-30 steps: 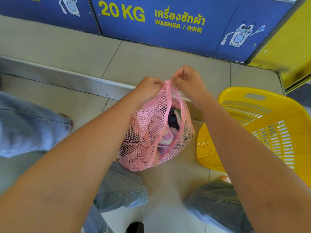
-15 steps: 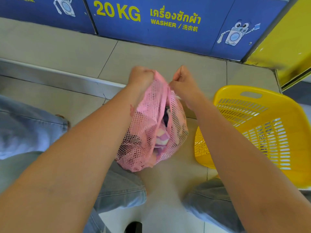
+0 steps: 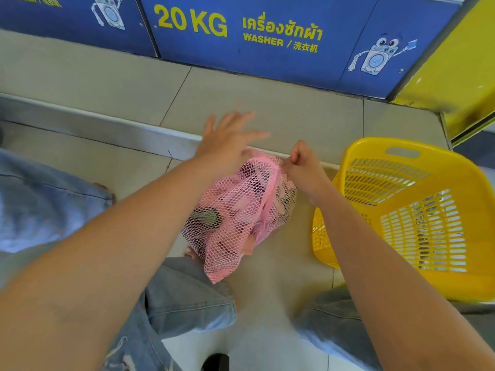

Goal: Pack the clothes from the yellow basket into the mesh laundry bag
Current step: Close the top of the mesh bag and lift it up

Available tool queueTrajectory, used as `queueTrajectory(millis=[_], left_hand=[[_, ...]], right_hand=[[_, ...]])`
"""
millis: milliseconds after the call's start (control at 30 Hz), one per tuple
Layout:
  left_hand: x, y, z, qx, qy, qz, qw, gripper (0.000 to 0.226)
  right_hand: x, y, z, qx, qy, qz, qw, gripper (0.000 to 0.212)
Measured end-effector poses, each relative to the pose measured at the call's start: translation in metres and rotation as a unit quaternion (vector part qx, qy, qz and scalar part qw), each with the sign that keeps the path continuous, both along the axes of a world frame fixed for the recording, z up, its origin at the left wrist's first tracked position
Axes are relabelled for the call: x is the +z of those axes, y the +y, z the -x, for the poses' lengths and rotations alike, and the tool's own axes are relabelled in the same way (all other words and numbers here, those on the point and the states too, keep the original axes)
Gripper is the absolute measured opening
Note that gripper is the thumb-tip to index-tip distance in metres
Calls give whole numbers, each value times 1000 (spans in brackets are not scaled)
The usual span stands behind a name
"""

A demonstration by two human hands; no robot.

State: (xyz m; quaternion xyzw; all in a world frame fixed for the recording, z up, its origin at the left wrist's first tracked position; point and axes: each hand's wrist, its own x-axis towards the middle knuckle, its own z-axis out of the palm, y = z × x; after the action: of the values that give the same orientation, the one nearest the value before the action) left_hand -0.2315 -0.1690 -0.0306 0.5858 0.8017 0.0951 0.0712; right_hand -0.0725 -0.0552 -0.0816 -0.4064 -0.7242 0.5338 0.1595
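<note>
- Left hand off the mesh laundry bag: fingers straight and splayed, motion-blurred, over the bag's upper left. Half a second back, fisted round that same top edge.
- Right hand pinching the bag's top edge at its right end, thumb and curled fingers closed on the pink band. Same grip as before, but lower in view.
- Bag hanging from that one pinch, between the knees, sagging down and left. Bottom corner overlaps the left jeans leg in view; contact not determinable.
- Bag mouth changed: earlier a gaping slit with garments showing in it, now the pink band reads as one line down the middle. Fully closed or not, cannot tell.
- Clothes inside the bag, seen only through the mesh as dark and pink patches.
- Yellow basket on the tiled floor just right of the bag, apart from it, tilted toward the camera. Placement as in the earlier frame.
- Blue washer panel marked "20 KG" across the top of view, unchanged.
</note>
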Motion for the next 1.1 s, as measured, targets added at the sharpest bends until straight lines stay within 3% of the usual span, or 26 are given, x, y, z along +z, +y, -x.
queueTrajectory(millis=[133,367,600,700,800,867,967,1100], left_hand=[[-13,4,-22,-50,12,34,998,30],[-18,8,-26,-47,37,-57,997,9],[12,-5,24,175,45,-206,962,22],[14,-26,48,235,69,-182,952,19],[3,-43,50,278,97,-66,953,14],[-2,-45,44,252,90,14,964,32],[-5,-35,19,70,34,46,996,58],[-7,-9,-23,-50,30,46,997,44]], right_hand=[[5,-1,-5,14,20,-7,1000,39],[6,0,-9,28,53,-12,998,40],[6,13,-9,-15,23,-78,997,39],[1,9,-11,-33,-8,-81,996,41],[5,0,-3,-38,4,-38,999,42],[10,-4,0,-28,26,-14,999,42],[18,-3,-1,-3,58,21,998,42],[25,-3,-1,3,65,25,998,46]])
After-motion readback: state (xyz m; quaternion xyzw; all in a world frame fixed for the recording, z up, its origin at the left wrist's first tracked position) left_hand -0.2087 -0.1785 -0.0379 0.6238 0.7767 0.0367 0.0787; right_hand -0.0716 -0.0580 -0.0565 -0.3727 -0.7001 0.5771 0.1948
